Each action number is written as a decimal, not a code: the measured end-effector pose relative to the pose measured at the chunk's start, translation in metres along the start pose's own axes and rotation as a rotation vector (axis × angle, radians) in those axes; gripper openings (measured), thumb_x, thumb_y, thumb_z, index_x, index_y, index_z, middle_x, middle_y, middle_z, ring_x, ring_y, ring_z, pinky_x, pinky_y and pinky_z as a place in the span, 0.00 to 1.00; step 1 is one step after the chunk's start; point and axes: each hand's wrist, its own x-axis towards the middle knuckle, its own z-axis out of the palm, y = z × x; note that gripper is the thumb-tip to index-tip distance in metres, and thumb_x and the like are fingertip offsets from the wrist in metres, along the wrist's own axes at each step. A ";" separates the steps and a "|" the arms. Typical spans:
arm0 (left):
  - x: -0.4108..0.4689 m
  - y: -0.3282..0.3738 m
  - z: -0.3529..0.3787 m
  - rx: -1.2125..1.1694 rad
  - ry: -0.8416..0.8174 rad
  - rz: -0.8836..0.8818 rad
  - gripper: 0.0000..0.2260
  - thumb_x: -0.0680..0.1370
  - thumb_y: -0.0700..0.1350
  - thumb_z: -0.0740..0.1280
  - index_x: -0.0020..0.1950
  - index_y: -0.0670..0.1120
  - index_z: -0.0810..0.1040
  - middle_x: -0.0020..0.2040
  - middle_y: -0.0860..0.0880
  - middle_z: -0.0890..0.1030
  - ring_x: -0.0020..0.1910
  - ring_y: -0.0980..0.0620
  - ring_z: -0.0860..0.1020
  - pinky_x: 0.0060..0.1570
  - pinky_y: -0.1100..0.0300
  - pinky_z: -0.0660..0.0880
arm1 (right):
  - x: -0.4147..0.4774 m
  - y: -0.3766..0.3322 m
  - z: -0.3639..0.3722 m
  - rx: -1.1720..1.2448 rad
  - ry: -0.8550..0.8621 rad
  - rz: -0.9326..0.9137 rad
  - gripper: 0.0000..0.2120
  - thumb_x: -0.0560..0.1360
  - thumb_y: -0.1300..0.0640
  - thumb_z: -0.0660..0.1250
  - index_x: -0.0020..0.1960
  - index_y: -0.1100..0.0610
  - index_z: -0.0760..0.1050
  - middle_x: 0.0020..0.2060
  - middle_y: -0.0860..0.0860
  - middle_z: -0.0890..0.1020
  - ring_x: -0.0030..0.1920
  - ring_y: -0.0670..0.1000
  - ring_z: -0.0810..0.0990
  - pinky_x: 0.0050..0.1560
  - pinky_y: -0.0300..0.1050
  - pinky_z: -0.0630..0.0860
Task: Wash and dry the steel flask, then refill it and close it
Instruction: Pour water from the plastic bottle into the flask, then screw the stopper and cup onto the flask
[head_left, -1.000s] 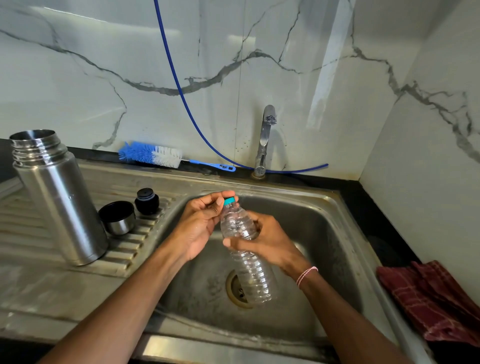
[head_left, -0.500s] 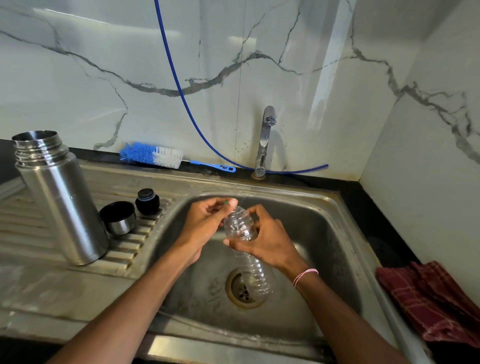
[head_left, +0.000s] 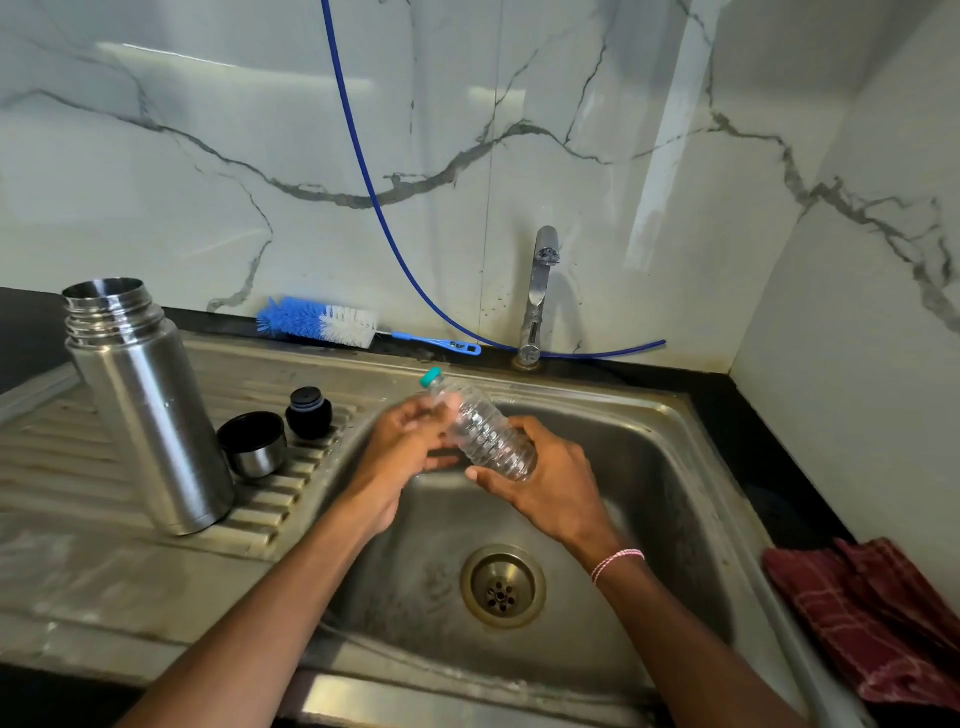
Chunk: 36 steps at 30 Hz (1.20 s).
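The steel flask (head_left: 150, 410) stands upright and uncapped on the drainboard (head_left: 52, 467) left of the sink (head_left: 675, 467), with its cup (head_left: 253, 444) and black stopper (head_left: 309, 413) just beside it. Over the sink, the left grip (head_left: 410, 447) holds a clear plastic bottle (head_left: 483, 431) near its neck, and the right grip (head_left: 550, 478) curls round its base.

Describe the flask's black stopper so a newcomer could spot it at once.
Find the steel sink; on its ribbed drainboard stands the open flask. Two small pieces sit by the flask's base on the basin side. The stopper is the one farther back, all black, unlike the steel-walled cup beside it.
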 end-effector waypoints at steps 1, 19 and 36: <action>-0.004 0.000 0.003 0.053 -0.071 -0.031 0.22 0.74 0.52 0.74 0.64 0.44 0.79 0.56 0.45 0.86 0.52 0.47 0.86 0.52 0.48 0.83 | 0.000 0.002 0.001 0.003 0.005 -0.003 0.34 0.64 0.29 0.77 0.64 0.43 0.74 0.50 0.43 0.84 0.48 0.44 0.83 0.50 0.50 0.84; 0.114 0.054 -0.059 0.707 0.515 0.388 0.33 0.73 0.50 0.79 0.74 0.48 0.69 0.61 0.47 0.80 0.58 0.43 0.80 0.61 0.43 0.77 | 0.006 0.013 0.014 -0.074 -0.095 -0.073 0.27 0.76 0.32 0.68 0.71 0.41 0.71 0.58 0.40 0.80 0.50 0.40 0.81 0.53 0.46 0.82; 0.141 0.050 -0.064 0.914 0.480 0.292 0.32 0.75 0.50 0.77 0.74 0.42 0.67 0.65 0.41 0.77 0.63 0.40 0.76 0.60 0.45 0.74 | 0.006 0.016 0.018 -0.024 -0.124 -0.085 0.24 0.76 0.34 0.69 0.70 0.40 0.73 0.52 0.39 0.82 0.49 0.41 0.82 0.54 0.47 0.83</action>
